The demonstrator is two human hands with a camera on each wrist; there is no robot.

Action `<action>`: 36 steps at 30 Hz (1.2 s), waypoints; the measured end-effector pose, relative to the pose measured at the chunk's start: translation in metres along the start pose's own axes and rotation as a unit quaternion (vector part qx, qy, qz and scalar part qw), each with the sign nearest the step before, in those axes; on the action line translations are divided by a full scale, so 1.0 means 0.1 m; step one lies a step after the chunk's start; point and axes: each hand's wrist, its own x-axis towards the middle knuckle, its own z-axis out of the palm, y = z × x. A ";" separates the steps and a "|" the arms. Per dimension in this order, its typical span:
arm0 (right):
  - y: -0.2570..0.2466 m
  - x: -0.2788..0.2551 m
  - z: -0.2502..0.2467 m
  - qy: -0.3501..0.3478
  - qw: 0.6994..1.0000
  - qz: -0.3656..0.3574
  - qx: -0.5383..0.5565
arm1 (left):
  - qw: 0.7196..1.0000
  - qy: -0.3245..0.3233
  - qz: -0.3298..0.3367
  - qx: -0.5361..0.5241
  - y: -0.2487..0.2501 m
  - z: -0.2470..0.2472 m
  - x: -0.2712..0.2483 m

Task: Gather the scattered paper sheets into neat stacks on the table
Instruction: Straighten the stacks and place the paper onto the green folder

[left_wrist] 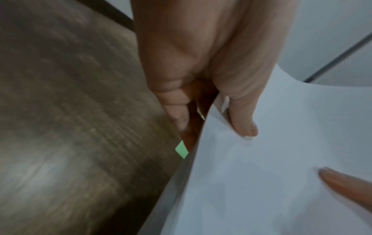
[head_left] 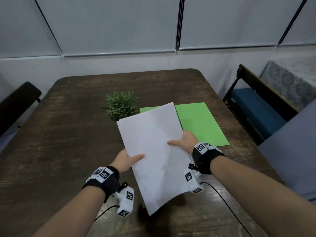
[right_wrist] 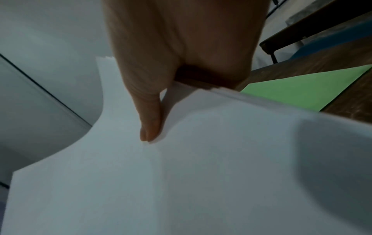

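A bundle of white paper sheets (head_left: 153, 151) is lifted off the dark wooden table (head_left: 68, 134), tilted toward me. My left hand (head_left: 127, 160) pinches its left edge, thumb on top and fingers underneath. My right hand (head_left: 183, 140) pinches the right edge the same way. The left wrist view shows the thumb pressed on the white sheets (left_wrist: 271, 174); the right wrist view shows the other thumb on the white sheets (right_wrist: 181, 174). Green sheets (head_left: 200, 124) lie flat on the table behind and right of the bundle, partly hidden by it; the green sheets (right_wrist: 302, 90) also show beyond my right hand.
A small green potted plant (head_left: 120, 105) stands just behind the bundle's far left corner. A blue-cushioned bench (head_left: 256, 106) sits off the table's right side and a dark chair (head_left: 15, 103) off the left. Cables trail from both wrist cameras.
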 end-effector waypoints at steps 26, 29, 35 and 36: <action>0.89 0.34 0.61 -0.230 0.937 0.231 -0.124 | 0.922 0.181 -0.326 -0.107 -1.34 -0.02 0.05; 0.83 0.41 0.60 -0.103 0.967 0.210 -0.097 | 0.909 0.160 -0.335 -0.190 -1.27 0.14 0.05; 1.10 0.38 0.58 -0.083 0.929 0.360 0.033 | 0.862 -0.143 -0.478 0.088 -1.09 -0.09 0.10; 1.14 0.35 0.57 -0.098 0.926 0.362 0.035 | 0.868 -0.129 -0.468 0.109 -1.05 -0.19 0.15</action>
